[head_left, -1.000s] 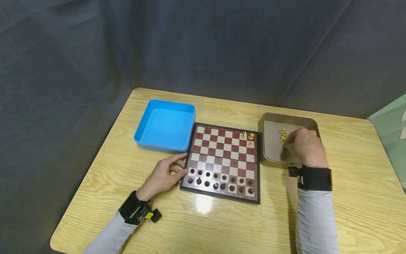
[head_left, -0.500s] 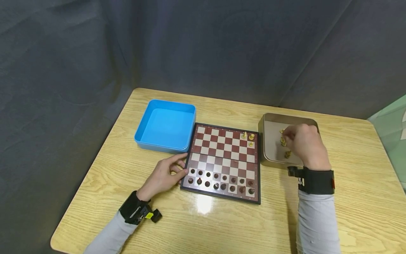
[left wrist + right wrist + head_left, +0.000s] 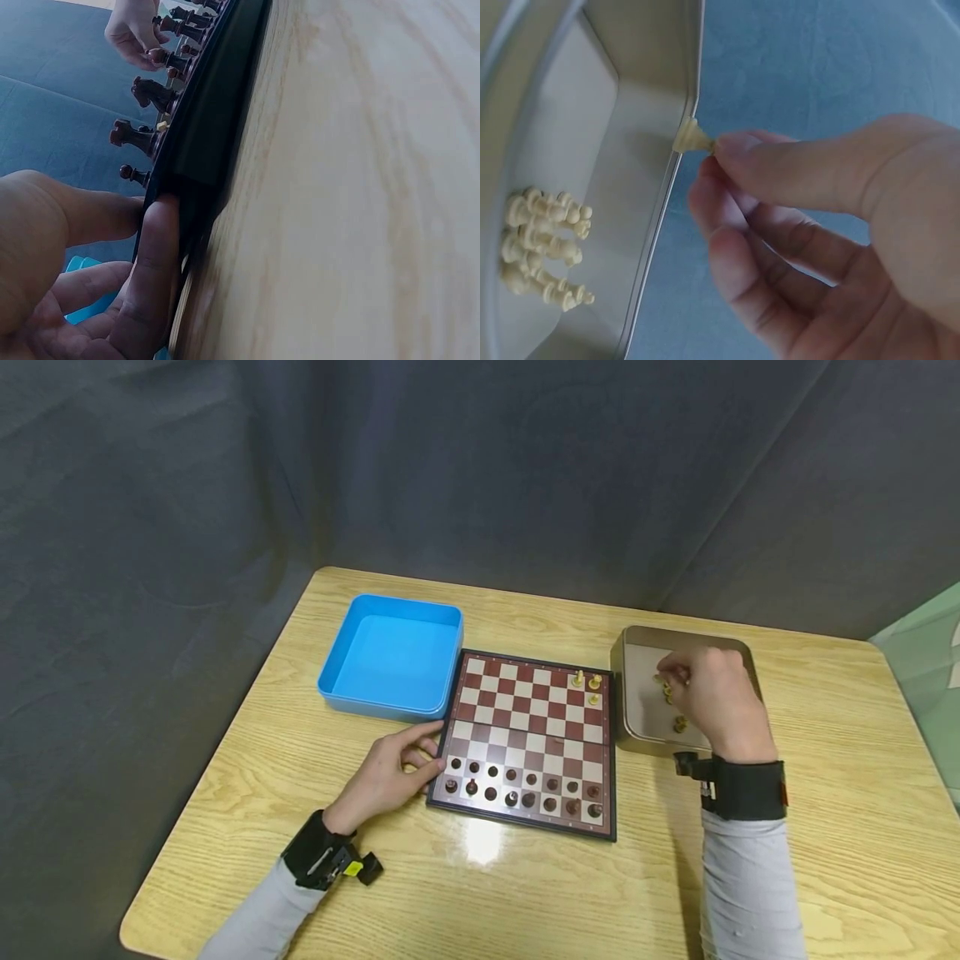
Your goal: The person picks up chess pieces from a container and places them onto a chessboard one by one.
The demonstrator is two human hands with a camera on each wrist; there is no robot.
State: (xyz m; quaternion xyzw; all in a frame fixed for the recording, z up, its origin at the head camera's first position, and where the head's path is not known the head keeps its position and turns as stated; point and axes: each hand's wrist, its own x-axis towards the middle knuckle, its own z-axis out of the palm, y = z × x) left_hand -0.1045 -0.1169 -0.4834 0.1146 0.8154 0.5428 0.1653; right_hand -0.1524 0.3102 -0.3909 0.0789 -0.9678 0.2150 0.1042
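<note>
My left hand (image 3: 390, 774) grips the left edge of the chessboard (image 3: 525, 718), its thumb and fingers pinching the dark side in the left wrist view. Dark chess pieces (image 3: 154, 94) stand in two rows on the near side of the board. Three light pieces (image 3: 594, 682) stand at its far right corner. Over the metal tin (image 3: 645, 727), my right hand (image 3: 718, 703) pinches a cream chess piece (image 3: 692, 137) between thumb and fingertips. Only the wide base of that piece shows; its head is hidden by the fingers. More cream pieces (image 3: 544, 240) lie on the tin's floor.
A blue tray (image 3: 390, 664) stands left of the board's far corner. The tin's raised walls stand close to the board's right edge. Dark cloth (image 3: 525, 485) hangs behind the wooden table (image 3: 480, 902).
My right hand has lifted slightly from among the pieces in the tin and shifted a little left, with a cream chess piece now showing at its fingertips. My left hand stays put.
</note>
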